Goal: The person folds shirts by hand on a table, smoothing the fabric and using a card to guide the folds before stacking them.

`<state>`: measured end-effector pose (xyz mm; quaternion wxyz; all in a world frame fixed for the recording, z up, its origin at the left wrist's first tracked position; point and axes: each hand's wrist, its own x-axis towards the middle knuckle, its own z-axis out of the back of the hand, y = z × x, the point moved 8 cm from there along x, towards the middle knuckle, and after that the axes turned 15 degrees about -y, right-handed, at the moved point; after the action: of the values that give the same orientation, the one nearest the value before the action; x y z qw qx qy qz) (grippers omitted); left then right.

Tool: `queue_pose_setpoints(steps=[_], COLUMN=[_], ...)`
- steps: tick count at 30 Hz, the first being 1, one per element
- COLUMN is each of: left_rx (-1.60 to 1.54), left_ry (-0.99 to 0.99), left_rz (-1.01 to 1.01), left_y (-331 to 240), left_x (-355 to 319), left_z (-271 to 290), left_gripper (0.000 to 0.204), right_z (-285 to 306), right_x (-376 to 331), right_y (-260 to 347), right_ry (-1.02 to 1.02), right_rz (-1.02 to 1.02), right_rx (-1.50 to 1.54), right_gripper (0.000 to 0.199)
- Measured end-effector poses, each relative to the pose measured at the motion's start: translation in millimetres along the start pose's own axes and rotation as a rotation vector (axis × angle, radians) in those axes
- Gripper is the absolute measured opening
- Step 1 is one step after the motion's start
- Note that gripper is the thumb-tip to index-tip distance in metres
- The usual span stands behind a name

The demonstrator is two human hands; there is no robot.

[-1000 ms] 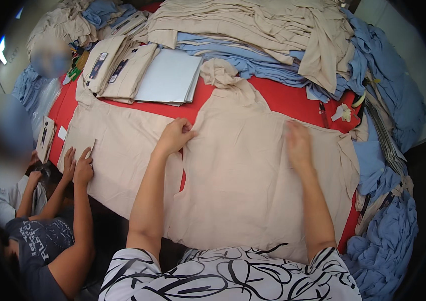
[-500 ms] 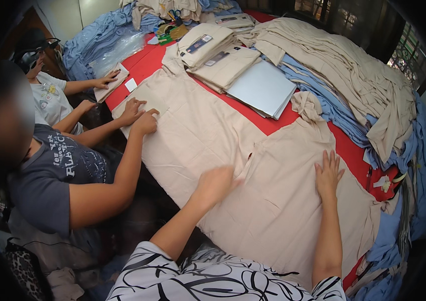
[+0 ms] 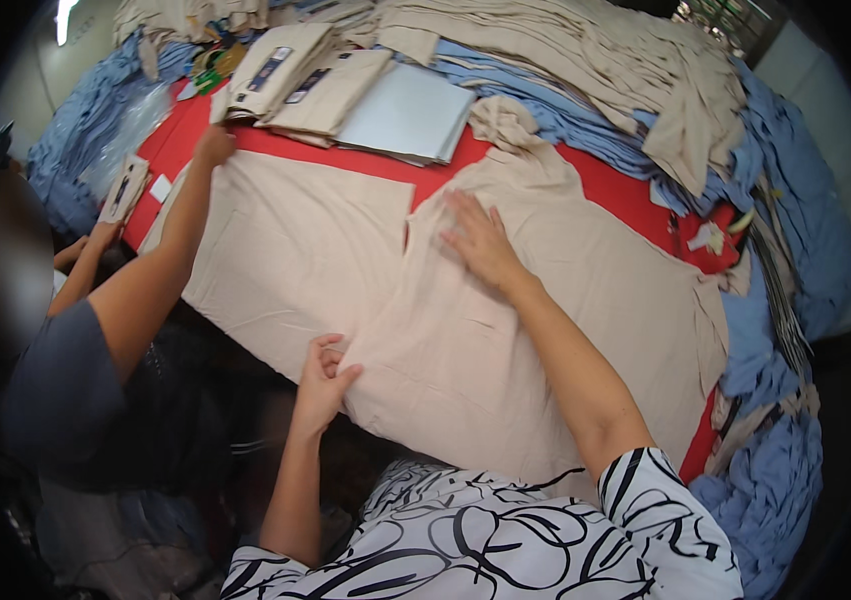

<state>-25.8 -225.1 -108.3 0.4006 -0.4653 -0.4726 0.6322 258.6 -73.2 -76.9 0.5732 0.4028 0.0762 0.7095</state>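
A beige knit garment (image 3: pixel 605 320) lies spread across the table in front of me, its far part bunched. My right hand (image 3: pixel 482 242) rests on it with the fingers spread, near a small slit beside the neighbouring cloth. My left hand (image 3: pixel 322 388) is at the garment's near left edge, fingers loosely bent and thumb held apart, no cloth visibly gripped. A second beige garment (image 3: pixel 285 225) lies flat to the left, against mine. A co-worker's hand (image 3: pixel 213 147) reaches to its far end, beside the folded garments.
Folded packed garments (image 3: pixel 330 95) and grey-white sheets (image 3: pixel 407 112) lie on the red tabletop (image 3: pixel 585 175). Beige garments (image 3: pixel 585 60) and blue garments (image 3: pixel 805 210) are heaped at the back and right. Another folded garment (image 3: pixel 125 190) sits at the far left, by a second person's hand.
My right hand has moved left and farther across the cloth. My left hand has come back to the near edge. The co-worker's arm now reaches farther away, and my view has shifted right.
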Motion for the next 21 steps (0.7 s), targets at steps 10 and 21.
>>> queue_pose_setpoints(steps=[10, 21], left_rx=[0.716, 0.736], left_ry=[0.101, 0.104], left_rz=[-1.033, -0.969], left_y=[-50, -55], left_x=[-25, 26], left_z=[-120, -180], left_gripper=[0.047, 0.043], right_z=[244, 311], right_x=[-259, -329], right_y=[-86, -126], right_ry=[-0.394, -0.529], right_rz=[-0.473, -0.444], right_rx=[-0.632, -0.68], right_gripper=[0.047, 0.035])
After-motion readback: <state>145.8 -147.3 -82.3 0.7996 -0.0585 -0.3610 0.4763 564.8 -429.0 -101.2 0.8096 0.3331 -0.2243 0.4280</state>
